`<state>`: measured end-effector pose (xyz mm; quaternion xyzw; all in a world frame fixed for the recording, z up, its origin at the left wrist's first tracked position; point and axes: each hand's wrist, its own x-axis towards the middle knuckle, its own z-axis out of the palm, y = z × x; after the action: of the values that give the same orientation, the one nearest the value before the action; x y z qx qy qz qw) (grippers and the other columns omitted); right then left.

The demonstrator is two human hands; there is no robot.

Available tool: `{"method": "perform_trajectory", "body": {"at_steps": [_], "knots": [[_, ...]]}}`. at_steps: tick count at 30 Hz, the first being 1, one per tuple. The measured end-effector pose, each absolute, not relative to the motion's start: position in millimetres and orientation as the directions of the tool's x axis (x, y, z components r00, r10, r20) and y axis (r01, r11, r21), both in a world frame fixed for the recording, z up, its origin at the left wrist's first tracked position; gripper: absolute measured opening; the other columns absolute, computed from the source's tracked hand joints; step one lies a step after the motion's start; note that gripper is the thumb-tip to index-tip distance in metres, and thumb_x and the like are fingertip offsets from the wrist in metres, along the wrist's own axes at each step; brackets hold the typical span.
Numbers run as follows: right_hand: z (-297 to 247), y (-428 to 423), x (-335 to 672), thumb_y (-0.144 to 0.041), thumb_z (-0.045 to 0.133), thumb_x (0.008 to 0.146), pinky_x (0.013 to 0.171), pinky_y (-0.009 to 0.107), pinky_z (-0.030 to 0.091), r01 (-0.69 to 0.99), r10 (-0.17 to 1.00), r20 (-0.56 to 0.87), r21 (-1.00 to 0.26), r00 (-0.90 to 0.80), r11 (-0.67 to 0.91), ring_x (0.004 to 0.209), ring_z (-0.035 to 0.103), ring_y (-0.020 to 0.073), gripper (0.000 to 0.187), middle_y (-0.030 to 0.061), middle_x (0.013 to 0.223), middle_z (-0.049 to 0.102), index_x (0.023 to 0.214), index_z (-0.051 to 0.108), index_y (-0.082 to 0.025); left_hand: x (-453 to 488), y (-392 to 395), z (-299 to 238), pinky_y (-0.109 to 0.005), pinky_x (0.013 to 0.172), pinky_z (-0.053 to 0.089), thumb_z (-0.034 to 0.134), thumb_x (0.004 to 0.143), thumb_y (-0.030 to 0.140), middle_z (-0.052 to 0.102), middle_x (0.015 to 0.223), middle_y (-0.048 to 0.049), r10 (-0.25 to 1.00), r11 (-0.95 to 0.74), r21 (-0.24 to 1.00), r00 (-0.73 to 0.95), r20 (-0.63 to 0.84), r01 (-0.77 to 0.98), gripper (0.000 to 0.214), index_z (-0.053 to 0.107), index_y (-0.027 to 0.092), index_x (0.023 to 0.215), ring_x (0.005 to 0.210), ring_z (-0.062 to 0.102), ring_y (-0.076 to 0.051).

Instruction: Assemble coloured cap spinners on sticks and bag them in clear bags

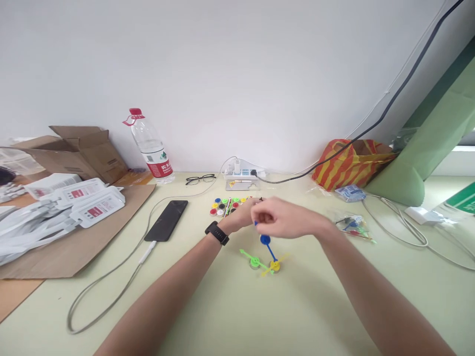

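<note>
My right hand is closed, its fingers curled just above a blue arrow spinner. A blue tip shows right at those fingers, but I cannot tell whether they grip it. My left hand, with a black watch at the wrist, reaches beyond the right one, which hides its fingers. On the table below, a green arrow spinner sits on a round base. Beside it stands a yellow arrow spinner, which the lower end of the blue arrow overlaps in view.
Several coloured discs lie behind my hands, before a power strip and glasses. A phone, water bottle and cardboard box are left. A striped bag and small parts bag are right.
</note>
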<state>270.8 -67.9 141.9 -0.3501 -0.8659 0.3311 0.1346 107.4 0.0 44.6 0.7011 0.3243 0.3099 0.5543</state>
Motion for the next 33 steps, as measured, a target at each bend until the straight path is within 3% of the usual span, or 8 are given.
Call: {"method": "perform_trajectory", "body": {"at_steps": [2, 5, 8, 10, 18, 25, 33], "knots": [[154.7, -65.2, 286.0, -0.02, 0.057, 0.083, 0.055, 0.024, 0.037, 0.438, 0.75, 0.157, -0.728, -0.642, 0.527, 0.061, 0.052, 0.0121, 0.005, -0.0026, 0.068, 0.06, 0.079, 0.06, -0.019, 107.5, -3.0, 47.5, -0.03, 0.068, 0.058, 0.084, 0.072, 0.023, 0.076, 0.091, -0.0093, 0.775, -0.141, 0.984, 0.631, 0.039, 0.113, 0.022, 0.075, 0.011, 0.088, 0.082, 0.073, -0.023], [167.1, -59.5, 310.8, -0.028, 0.063, 0.086, 0.053, 0.026, 0.035, 0.42, 0.834, 0.451, -0.722, -0.317, 0.55, 0.058, 0.049, 0.0127, 0.01, -0.0019, 0.064, 0.056, 0.08, 0.064, -0.019, 107.5, -8.1, 52.9, -0.032, 0.075, 0.061, 0.085, 0.077, 0.033, 0.075, 0.112, -0.0119, 0.738, -0.067, 0.992, 0.674, -0.025, 0.11, 0.041, 0.072, 0.018, 0.112, 0.096, 0.074, -0.024], [168.5, -53.1, 329.2, -0.031, 0.068, 0.086, 0.051, 0.027, 0.034, 0.452, 0.772, 0.635, -0.688, -0.005, 0.568, 0.055, 0.046, 0.0134, 0.013, -0.001, 0.063, 0.054, 0.08, 0.065, -0.02, 106.9, -10.2, 55.4, -0.032, 0.078, 0.062, 0.086, 0.077, 0.038, 0.073, 0.12, -0.013, 0.729, -0.043, 0.992, 0.683, -0.053, 0.122, 0.048, 0.069, 0.021, 0.119, 0.104, 0.074, -0.025], [164.5, -49.2, 334.6, -0.032, 0.068, 0.086, 0.05, 0.028, 0.033, 0.51, 0.726, 0.682, -0.657, 0.088, 0.555, 0.052, 0.044, 0.0135, 0.013, -0.0008, 0.061, 0.053, 0.08, 0.066, -0.021, 107.0, -9.9, 55.3, -0.032, 0.078, 0.062, 0.087, 0.077, 0.039, 0.073, 0.121, -0.0135, 0.725, -0.05, 0.99, 0.687, -0.056, 0.132, 0.049, 0.069, 0.021, 0.119, 0.106, 0.073, -0.026], [151.9, -51.4, 323.5, -0.032, 0.06, 0.088, 0.053, 0.027, 0.033, 0.729, 0.788, 0.593, -0.464, -0.166, 0.503, 0.051, 0.038, 0.0127, 0.015, -0.0035, 0.055, 0.046, 0.082, 0.068, -0.021, 109.9, -9.2, 53.3, -0.028, 0.072, 0.061, 0.087, 0.077, 0.039, 0.072, 0.125, -0.0138, 0.726, -0.073, 0.987, 0.686, -0.045, 0.142, 0.048, 0.07, 0.02, 0.117, 0.108, 0.072, -0.026], [164.1, -62.4, 326.2, -0.036, 0.053, 0.092, 0.061, 0.03, 0.038, 0.834, 0.698, 0.716, -0.379, -0.011, 0.402, 0.055, 0.045, 0.0167, 0.02, 0.0006, 0.059, 0.051, 0.09, 0.066, -0.022, 109.8, -5.5, 48.2, -0.028, 0.069, 0.062, 0.086, 0.077, 0.041, 0.073, 0.121, -0.0136, 0.745, -0.104, 0.984, 0.666, -0.021, 0.147, 0.049, 0.07, 0.02, 0.118, 0.103, 0.073, -0.024], [163.2, -60.5, 328.9, -0.029, 0.055, 0.086, 0.059, 0.028, 0.029, 0.886, 0.816, 0.533, -0.238, -0.224, 0.398, 0.054, 0.043, 0.0152, 0.014, -0.0021, 0.056, 0.047, 0.077, 0.062, -0.022, 110.4, -3.9, 47.6, -0.029, 0.068, 0.062, 0.085, 0.078, 0.043, 0.075, 0.102, -0.0092, 0.775, -0.173, 0.967, 0.632, 0.015, 0.188, 0.048, 0.071, 0.02, 0.118, 0.091, 0.071, -0.021]]}}
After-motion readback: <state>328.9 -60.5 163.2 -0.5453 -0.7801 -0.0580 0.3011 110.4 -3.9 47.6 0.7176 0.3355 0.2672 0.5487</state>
